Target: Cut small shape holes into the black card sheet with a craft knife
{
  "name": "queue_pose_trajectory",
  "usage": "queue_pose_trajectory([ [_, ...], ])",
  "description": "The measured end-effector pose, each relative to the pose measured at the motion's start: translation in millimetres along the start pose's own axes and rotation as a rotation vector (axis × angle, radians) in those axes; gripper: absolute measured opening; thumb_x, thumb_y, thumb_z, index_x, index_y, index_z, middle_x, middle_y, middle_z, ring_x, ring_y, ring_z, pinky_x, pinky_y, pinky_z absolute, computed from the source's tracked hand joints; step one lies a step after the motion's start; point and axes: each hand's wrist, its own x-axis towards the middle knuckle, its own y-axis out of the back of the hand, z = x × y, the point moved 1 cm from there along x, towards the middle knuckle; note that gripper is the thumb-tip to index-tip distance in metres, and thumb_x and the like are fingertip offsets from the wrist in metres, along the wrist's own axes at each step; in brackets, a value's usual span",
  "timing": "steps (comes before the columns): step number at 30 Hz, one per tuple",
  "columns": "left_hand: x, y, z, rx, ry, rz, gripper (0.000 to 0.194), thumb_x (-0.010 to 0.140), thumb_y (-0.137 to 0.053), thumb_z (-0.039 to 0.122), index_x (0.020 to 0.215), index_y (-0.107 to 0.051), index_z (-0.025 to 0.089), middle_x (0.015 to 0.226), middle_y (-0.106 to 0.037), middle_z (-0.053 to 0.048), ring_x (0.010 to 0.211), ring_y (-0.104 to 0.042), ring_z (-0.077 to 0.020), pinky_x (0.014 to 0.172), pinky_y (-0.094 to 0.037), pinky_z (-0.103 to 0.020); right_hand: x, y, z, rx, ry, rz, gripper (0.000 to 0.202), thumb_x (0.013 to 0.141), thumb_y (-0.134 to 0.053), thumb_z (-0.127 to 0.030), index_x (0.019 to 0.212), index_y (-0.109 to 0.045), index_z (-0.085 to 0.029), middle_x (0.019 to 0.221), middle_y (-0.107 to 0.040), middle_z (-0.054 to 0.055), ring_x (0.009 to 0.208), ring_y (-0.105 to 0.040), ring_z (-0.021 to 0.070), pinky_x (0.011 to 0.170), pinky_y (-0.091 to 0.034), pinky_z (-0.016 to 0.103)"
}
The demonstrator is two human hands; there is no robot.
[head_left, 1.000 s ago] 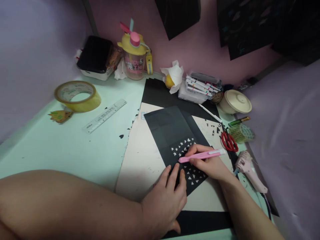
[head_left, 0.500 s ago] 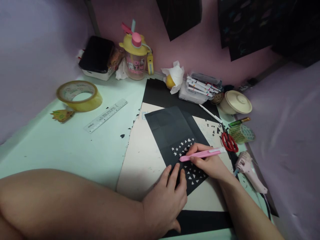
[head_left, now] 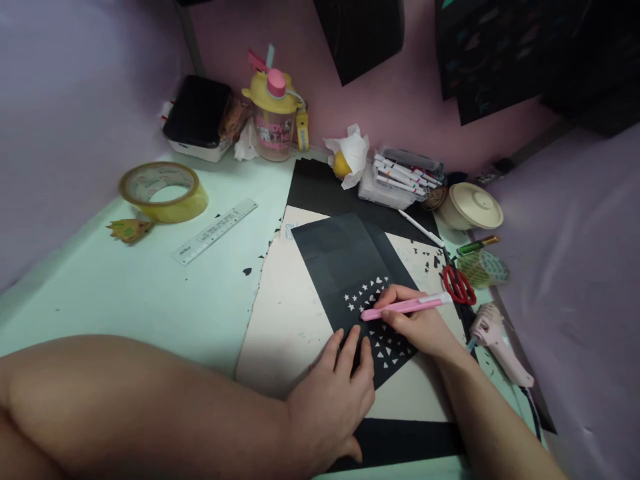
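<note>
A sheet of black paper (head_left: 330, 257) lies slanted on a larger white sheet (head_left: 280, 320). Small stars, hearts and triangles are cut through its lower half, so the white shows. My right hand (head_left: 417, 323) grips a pink craft knife (head_left: 405, 307) like a pen, its tip down on the black paper beside the cut-outs; the blade is too small to make out. My left hand (head_left: 335, 393) rests with fingers spread on the paper's lower left edge, just below the knife tip.
Red-handled scissors (head_left: 459, 285), a glue gun (head_left: 500, 347) and a green tape roll (head_left: 483, 269) lie at the right. A clear ruler (head_left: 215, 232) and a wide tape roll (head_left: 165, 193) are at the left. A drink cup (head_left: 274, 127) and a pen box (head_left: 395, 183) stand behind.
The knife tip has shifted very slightly up and right on the black paper. My left hand stays in place. The view has moved a little.
</note>
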Motion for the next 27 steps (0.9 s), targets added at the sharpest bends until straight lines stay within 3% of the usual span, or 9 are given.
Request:
queue_pose_trajectory([
  [27, 1.1, -0.1, -0.5, 0.011, -0.003, -0.007, 0.087, 0.061, -0.059, 0.078, 0.121, -0.06, 0.014, 0.136, -0.047, -0.02, 0.125, -0.04, -0.0429, 0.104, -0.025, -0.055, -2.8, -2.6, -5.1, -0.002, 0.032, -0.044, 0.005, 0.074, -0.057, -0.018, 0.074, -0.062, -0.019, 0.07, -0.065, 0.001, 0.062, -0.057, 0.0142, 0.055, -0.045, 0.024],
])
